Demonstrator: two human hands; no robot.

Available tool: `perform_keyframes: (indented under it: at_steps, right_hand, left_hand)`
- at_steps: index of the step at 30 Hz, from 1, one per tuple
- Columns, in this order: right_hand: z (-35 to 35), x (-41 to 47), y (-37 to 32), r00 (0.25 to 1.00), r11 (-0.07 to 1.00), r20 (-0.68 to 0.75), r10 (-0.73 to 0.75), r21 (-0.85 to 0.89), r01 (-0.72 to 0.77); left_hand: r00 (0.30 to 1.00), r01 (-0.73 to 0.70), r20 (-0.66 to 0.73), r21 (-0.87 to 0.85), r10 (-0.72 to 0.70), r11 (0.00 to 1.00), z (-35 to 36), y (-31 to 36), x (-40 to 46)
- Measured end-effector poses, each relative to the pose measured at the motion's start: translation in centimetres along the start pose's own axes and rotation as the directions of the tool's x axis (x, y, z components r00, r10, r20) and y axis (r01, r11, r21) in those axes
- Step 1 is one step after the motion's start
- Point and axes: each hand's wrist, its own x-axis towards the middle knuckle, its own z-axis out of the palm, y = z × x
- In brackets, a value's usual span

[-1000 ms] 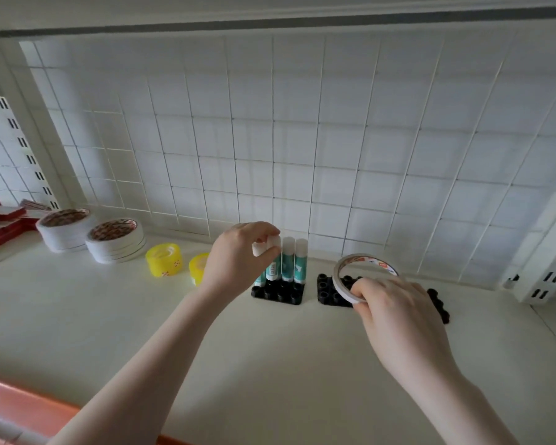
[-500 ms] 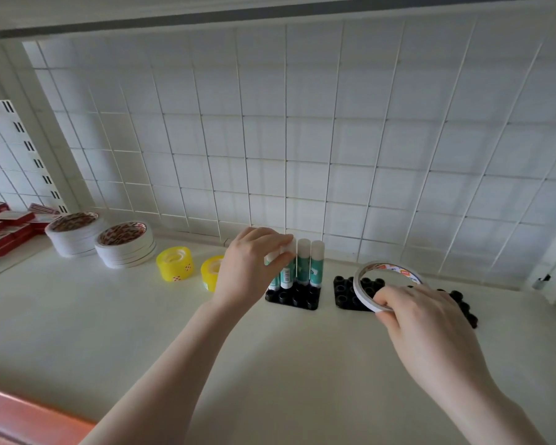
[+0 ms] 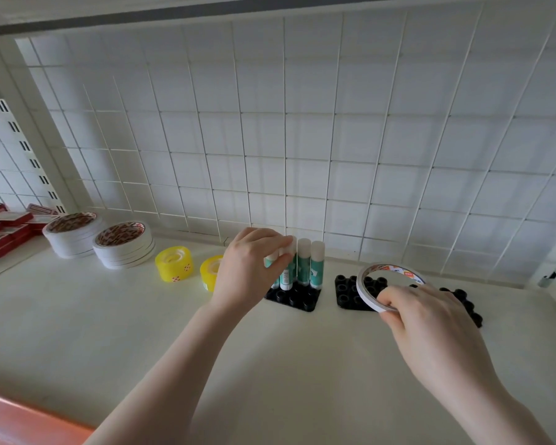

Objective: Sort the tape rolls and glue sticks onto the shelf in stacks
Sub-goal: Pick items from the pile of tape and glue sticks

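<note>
My left hand [image 3: 249,268] grips a white-capped, teal-labelled glue stick [image 3: 286,271] by its top; the stick stands in a black holder [image 3: 297,298] beside two more upright glue sticks [image 3: 310,263]. My right hand [image 3: 427,319] pinches a thin white tape roll [image 3: 374,295], tilted on edge above a second black holder [image 3: 345,292]. Two stacks of thin white tape rolls [image 3: 122,248] sit at the left of the shelf. Two yellow tape rolls [image 3: 174,263] lie between those stacks and the glue sticks; my left hand partly hides one.
A white wire grid [image 3: 302,139] backs the cream shelf [image 3: 142,332]. Red boxes [image 3: 0,228] are piled at the far left. A white slotted upright [image 3: 29,149] stands at the back left, and an orange edge [image 3: 20,422] runs along the shelf front.
My left hand has stayed on the glue stick top at the holder. My right hand keeps the thin tape roll over the second holder. The view has shifted a little.
</note>
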Motion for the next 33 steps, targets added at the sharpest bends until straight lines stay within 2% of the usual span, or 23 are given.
perform_keyframes:
  at_steps: [6, 19, 33]
  right_hand:
    - [0.1, 0.0, -0.1, 1.0, 1.0, -0.004, 0.003, 0.004, -0.003]
    - [0.4, -0.7, -0.3, 0.999, 0.999, -0.031, -0.028, 0.028, 0.029]
    - [-0.3, -1.1, -0.4, 0.998, 0.998, -0.066, -0.008, 0.067, 0.013]
  left_hand:
    - [1.0, 0.006, -0.003, -0.01, -0.006, 1.0, -0.1, -0.1, -0.1]
    - [0.999, -0.027, -0.037, 0.116, 0.032, 0.993, 0.5, 0.7, -0.7]
    - [0.997, -0.071, 0.023, 0.229, 0.067, 0.971, -0.2, 1.5, -0.6]
